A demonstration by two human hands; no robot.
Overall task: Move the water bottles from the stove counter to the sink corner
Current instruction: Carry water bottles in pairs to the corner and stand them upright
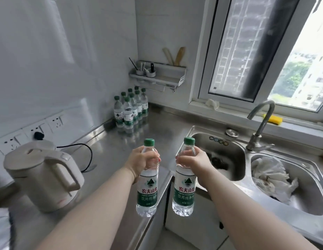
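My left hand (pixel 141 160) grips one clear water bottle (pixel 147 188) with a green cap and green label, held upright by its upper part above the counter's front edge. My right hand (pixel 192 160) grips a second identical water bottle (pixel 184 190) the same way, beside the first. Several matching bottles (pixel 130 109) stand clustered in the far corner of the steel counter (pixel 121 150), against the wall and left of the sink.
A cream electric kettle (pixel 43 175) with a black cord stands at the left. A double steel sink (pixel 229 159) with a faucet (pixel 259 127) lies at the right, its right basin holding a white cloth (pixel 270 174). A wall rack (pixel 160 74) hangs above the corner.
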